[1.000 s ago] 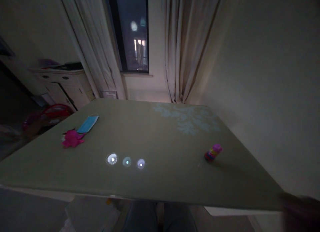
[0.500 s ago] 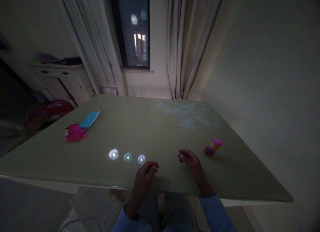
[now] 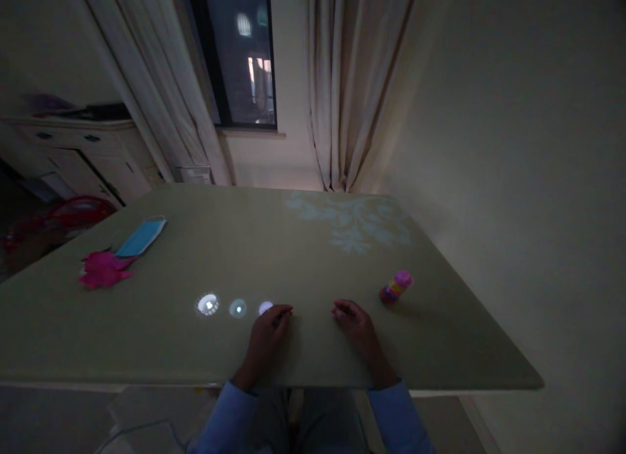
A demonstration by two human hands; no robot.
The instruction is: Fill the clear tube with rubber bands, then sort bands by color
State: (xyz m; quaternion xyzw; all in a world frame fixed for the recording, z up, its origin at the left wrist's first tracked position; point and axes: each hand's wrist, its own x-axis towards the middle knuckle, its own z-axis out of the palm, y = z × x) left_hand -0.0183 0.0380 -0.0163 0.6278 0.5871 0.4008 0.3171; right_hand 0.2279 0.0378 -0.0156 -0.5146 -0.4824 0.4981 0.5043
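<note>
1. Along the near side of the broad, glossy, grey-green surface [image 3: 303,245], both bare hands rested or hung low, apart from each other, in long blue sleeves [image 3: 232,408]; the forearms crossed the near edge, which perhaps helped bear their weight
2. The left hand [image 3: 268,331] was loosely curled, its thumb near the forefinger, with nothing visible in its grasp; I could not tell whether the fingertips pressed together
3. The right hand [image 3: 358,325] nearly mirrored it, fingers bent inward; whether its tips met was also unclear, and the matching pose suggested rest rather than grip
4. Just beyond the right hand, to its right and untouched, was the small cylinder with a pink top, yellow band and blue-and-red lower part [image 3: 396,287]; it slanted in view, so I could not tell if it stood upright, but its spot seemed handy for that hand
5. Well away to the left lay the flat, light-blue face mask [image 3: 141,238], its near end against the crumpled bright-pink piece of unclear material [image 3: 105,269], both apparently set aside to leave room around the hands
</note>
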